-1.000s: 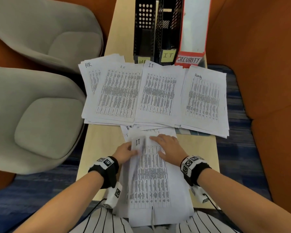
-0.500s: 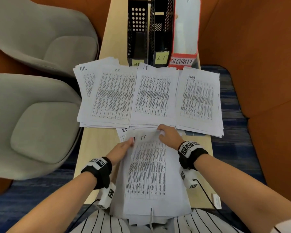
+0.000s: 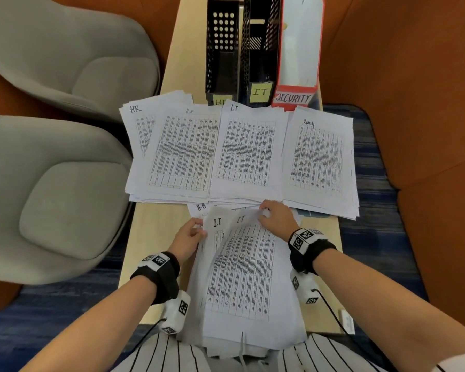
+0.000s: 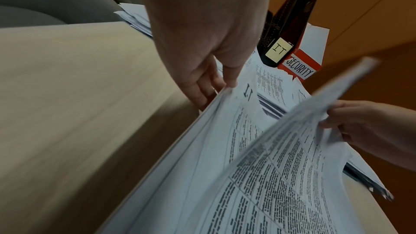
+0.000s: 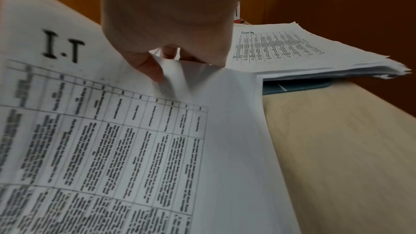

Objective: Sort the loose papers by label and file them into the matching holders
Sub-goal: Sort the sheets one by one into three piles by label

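Observation:
The unsorted paper stack [image 3: 253,318] lies at the table's near edge, against my lap. My right hand [image 3: 274,216] pinches the top right corner of its top I.T sheet [image 3: 242,269] and holds it raised; the right wrist view shows the thumb [image 5: 155,70] on that corner. Beneath it shows another sheet marked I.T [image 3: 217,222], and my left hand [image 3: 191,234] holds the stack's upper left edge [image 4: 216,99]. Farther back lie sorted piles: HR [image 3: 183,154], I.T [image 3: 247,151] and Security [image 3: 320,159]. Behind them stand the HR holder [image 3: 222,49], IT holder [image 3: 261,49] and SECURITY holder [image 3: 298,49].
The narrow wooden table [image 3: 156,237] has two grey armchairs [image 3: 65,183] on its left and an orange wall [image 3: 414,103] on its right. A dark blue flat object [image 5: 297,86] lies under the Security pile. A loose HR sheet [image 3: 200,206] peeks out behind the stack.
My right hand has gone from lying flat on the top sheet to its far right corner and lifted it, which uncovers a second I.T sheet. The left hand stays at the stack's left edge.

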`<state>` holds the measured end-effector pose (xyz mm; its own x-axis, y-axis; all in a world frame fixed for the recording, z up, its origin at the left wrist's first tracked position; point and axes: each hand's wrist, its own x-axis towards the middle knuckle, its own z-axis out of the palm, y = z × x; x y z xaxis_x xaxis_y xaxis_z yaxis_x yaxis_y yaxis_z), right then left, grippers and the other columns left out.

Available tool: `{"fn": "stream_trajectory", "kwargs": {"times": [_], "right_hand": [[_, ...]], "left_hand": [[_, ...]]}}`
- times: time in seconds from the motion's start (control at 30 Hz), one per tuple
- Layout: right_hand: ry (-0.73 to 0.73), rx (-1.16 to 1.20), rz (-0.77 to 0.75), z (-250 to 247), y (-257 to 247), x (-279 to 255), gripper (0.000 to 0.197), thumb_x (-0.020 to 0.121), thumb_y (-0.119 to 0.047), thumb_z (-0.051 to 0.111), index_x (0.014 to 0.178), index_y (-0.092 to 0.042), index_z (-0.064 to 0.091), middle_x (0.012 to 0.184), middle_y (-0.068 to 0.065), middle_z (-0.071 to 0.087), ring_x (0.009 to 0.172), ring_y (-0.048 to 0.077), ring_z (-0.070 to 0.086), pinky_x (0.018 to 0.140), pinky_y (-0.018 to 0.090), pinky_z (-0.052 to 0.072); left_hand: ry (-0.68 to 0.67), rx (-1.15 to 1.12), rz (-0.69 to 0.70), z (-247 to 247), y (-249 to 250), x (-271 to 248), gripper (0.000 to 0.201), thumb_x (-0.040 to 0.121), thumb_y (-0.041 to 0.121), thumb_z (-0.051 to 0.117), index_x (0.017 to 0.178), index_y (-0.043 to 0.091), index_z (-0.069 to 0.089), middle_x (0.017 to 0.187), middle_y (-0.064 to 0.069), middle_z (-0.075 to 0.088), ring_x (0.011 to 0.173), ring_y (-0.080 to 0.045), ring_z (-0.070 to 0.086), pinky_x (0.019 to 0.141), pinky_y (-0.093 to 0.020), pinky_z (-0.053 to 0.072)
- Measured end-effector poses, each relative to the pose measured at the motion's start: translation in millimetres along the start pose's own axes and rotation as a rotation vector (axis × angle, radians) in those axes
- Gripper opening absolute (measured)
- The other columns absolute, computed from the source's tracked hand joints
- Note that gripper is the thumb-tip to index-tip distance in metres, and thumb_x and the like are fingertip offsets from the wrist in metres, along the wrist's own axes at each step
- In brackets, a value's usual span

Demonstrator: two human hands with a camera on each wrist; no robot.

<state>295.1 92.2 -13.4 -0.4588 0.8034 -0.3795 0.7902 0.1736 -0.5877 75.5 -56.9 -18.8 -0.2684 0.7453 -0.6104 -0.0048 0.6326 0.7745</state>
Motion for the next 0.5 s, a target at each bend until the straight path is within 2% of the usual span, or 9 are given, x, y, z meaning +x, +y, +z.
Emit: {"fn": "stream_trajectory", "kwargs": {"times": [0.03,0.1,0.17,0.23,0.3,0.33,0.4,0.47,0.5], "right_hand": [[0.047,-0.054,-0.012,2.2,0.4,0.7,0.009,0.085,-0.021,0.055,0.086,-0.018,0.064,0.085,0.001,0.054,0.087,0.023,0.053,0.073,0.030,0.040],[0.111,-0.142,-0.046,3.2,-0.5,1.5,0.017,0.083,-0.024,0.057,0.093,-0.015,0.067,0.100,0.002,0.047,0.099,0.020,0.042,0.083,0.031,0.035],[0.040,-0.181,-0.115,1.8,-6.1,1.4,0.027,0.080,-0.023,0.056,0.103,-0.012,0.065,0.111,0.005,0.049,0.105,0.022,0.044,0.091,0.035,0.038],[-0.101,-0.205,-0.153,0.5,-15.3,-0.1,0.039,0.079,-0.017,0.056,0.117,-0.009,0.056,0.115,0.008,0.053,0.105,0.024,0.051,0.093,0.039,0.043],[-0.114,-0.237,-0.176,2.7,-20.5,0.2,0.046,0.078,-0.015,0.056,0.124,-0.012,0.049,0.117,0.006,0.054,0.107,0.024,0.052,0.095,0.039,0.041],[-0.085,-0.257,-0.182,4.3,-21.3,0.3,0.047,0.078,-0.015,0.055,0.125,-0.014,0.047,0.118,0.004,0.053,0.108,0.023,0.052,0.095,0.039,0.039],[-0.030,-0.304,-0.186,6.6,-20.7,-0.8,0.048,0.079,-0.014,0.054,0.127,-0.017,0.045,0.119,0.003,0.052,0.108,0.022,0.050,0.094,0.039,0.038],[0.012,-0.330,-0.192,8.6,-16.9,-3.8,0.050,0.080,-0.013,0.054,0.129,-0.017,0.044,0.120,0.004,0.050,0.107,0.023,0.049,0.093,0.038,0.040],[0.023,-0.329,-0.186,9.6,-15.0,-6.0,0.051,0.080,-0.011,0.054,0.129,-0.016,0.044,0.121,0.005,0.049,0.106,0.023,0.049,0.092,0.038,0.042]], "left_hand": [[-0.077,0.015,-0.029,0.9,-1.7,-0.6,0.018,0.094,0.002,0.052,0.108,0.014,0.056,0.094,-0.001,0.068,0.079,-0.009,0.064,0.068,-0.017,0.051],[-0.136,0.092,-0.053,0.8,-6.8,0.6,0.020,0.093,0.005,0.054,0.111,0.009,0.061,0.109,-0.014,0.068,0.100,-0.027,0.065,0.090,-0.035,0.053],[-0.098,0.057,-0.055,1.5,-8.5,1.6,0.017,0.091,0.010,0.059,0.106,0.005,0.066,0.110,-0.022,0.067,0.103,-0.037,0.064,0.095,-0.045,0.051],[-0.052,-0.031,-0.033,5.2,-6.8,1.2,0.013,0.090,0.009,0.062,0.098,0.002,0.068,0.100,-0.018,0.071,0.095,-0.034,0.067,0.086,-0.037,0.055],[-0.018,-0.114,-0.028,8.7,-2.2,-1.6,0.007,0.089,0.007,0.063,0.091,0.003,0.068,0.089,-0.009,0.072,0.087,-0.027,0.066,0.072,-0.025,0.055],[-0.007,-0.164,-0.033,10.0,0.0,-3.1,0.008,0.088,0.008,0.064,0.091,0.002,0.068,0.087,-0.006,0.073,0.087,-0.025,0.066,0.070,-0.021,0.054],[0.005,-0.272,-0.071,11.7,4.4,-5.4,0.021,0.091,0.012,0.061,0.103,-0.005,0.065,0.099,-0.003,0.071,0.096,-0.020,0.064,0.079,-0.018,0.050],[0.014,-0.353,-0.151,13.8,8.6,-6.5,0.033,0.096,0.015,0.054,0.122,-0.005,0.056,0.116,-0.001,0.060,0.113,-0.014,0.051,0.101,-0.024,0.038],[0.006,-0.389,-0.195,13.8,8.8,-5.8,0.035,0.098,0.015,0.050,0.128,-0.002,0.051,0.120,-0.002,0.055,0.116,-0.013,0.047,0.105,-0.028,0.033]]}}
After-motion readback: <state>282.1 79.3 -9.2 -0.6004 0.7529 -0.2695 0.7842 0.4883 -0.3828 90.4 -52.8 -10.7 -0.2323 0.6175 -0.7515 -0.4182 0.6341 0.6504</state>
